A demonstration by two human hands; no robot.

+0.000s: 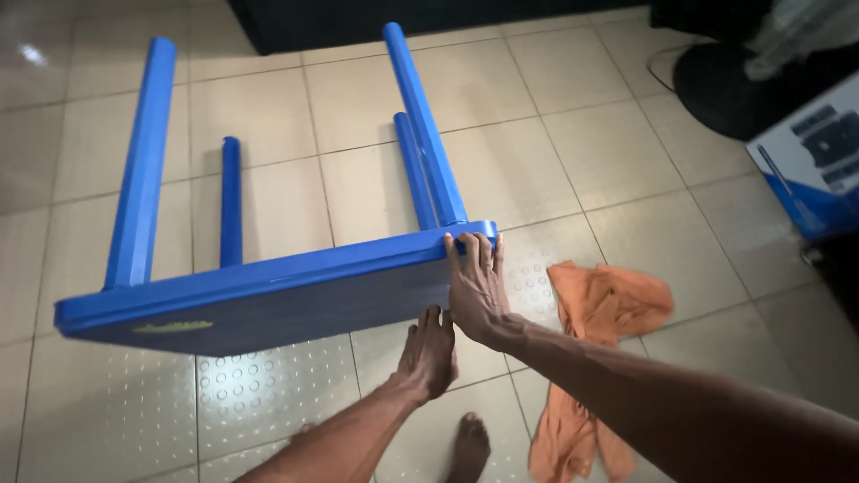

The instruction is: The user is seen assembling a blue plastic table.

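Blue plastic table (268,300), all four legs same blue, small yellow-green mark on the top. Orange cloth (595,309) on cream floor tiles (555,134); near tiles carry raised dot and ring pattern. Blue-and-white box (814,152) at right.

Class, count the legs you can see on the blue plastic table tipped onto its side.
4. Two long near ones: far left and centre right. Two shorter-looking ones behind: left and centre. None seems hidden.
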